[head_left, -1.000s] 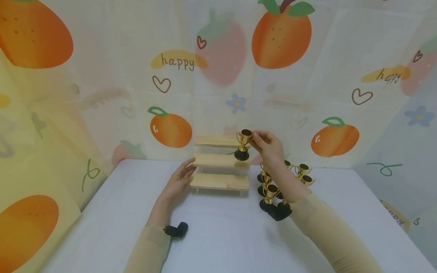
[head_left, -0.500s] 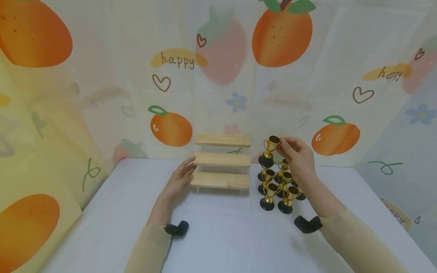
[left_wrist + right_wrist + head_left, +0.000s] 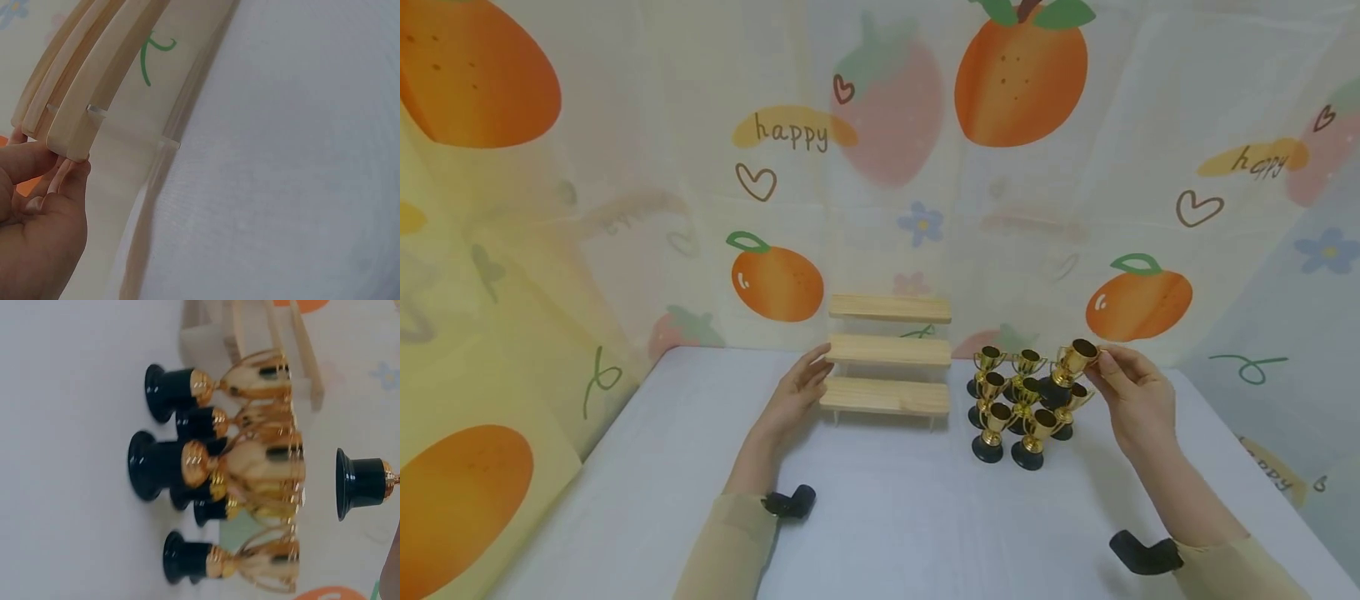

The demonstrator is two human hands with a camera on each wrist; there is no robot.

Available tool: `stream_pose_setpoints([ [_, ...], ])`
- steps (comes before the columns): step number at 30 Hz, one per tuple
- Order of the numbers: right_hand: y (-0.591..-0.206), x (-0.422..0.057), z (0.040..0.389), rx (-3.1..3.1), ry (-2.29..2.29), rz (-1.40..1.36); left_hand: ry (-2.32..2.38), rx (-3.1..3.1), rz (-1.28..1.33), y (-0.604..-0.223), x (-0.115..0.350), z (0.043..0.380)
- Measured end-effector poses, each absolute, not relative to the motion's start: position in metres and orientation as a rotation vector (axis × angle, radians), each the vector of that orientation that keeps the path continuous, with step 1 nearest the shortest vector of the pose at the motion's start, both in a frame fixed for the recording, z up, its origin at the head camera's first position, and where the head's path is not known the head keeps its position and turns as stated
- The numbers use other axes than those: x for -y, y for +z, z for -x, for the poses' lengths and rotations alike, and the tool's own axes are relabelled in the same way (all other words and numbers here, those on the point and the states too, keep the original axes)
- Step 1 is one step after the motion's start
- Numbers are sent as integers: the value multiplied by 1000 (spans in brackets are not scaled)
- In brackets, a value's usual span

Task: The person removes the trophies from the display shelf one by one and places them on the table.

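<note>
A three-tier wooden display shelf stands on the table against the back cloth, its planks bare. My left hand is at the shelf's left end; in the left wrist view its thumb and fingers grip the end of a plank. My right hand pinches a small gold trophy cup by its handle side, tilted above the back right of the trophy group. The right wrist view shows the held cup's black base raised above the others. Several similar trophies stand upright, close together, right of the shelf.
A white cloth covers the table. Fruit-printed cloth hangs behind and at both sides. Black devices sit at the left wrist and right wrist.
My right hand has carried the trophy from in front of the shelf rightward and down, over the trophy group to its back right. My left hand has stayed at the shelf's end.
</note>
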State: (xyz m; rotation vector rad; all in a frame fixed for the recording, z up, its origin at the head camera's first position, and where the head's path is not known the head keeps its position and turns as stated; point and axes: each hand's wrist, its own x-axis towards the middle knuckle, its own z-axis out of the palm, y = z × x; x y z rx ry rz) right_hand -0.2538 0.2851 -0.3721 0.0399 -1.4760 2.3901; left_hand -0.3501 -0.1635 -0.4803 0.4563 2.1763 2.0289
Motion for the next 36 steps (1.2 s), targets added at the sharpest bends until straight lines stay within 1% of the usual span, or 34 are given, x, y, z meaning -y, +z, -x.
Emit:
stream_pose_setpoints([
  [8, -379, -317, 237, 1512, 2339, 152, 2041, -2170, -444, -483, 163, 351],
  [13, -388, -324, 231, 1524, 2337, 188, 2047, -2150, -438, -484, 165, 353],
  [19, -407, -327, 225, 1560, 2319, 250, 2050, -2155, -460, -485, 165, 354],
  [24, -425, -328, 221, 1609, 2330, 203, 2046, -2162, -468, -485, 164, 354],
  [32, -444, -327, 220, 1550, 2448, 39, 2029, -2165, -442, -485, 163, 353],
  [36, -448, -326, 222, 1587, 2480, 60, 2036, -2168, -447, -484, 163, 353],
])
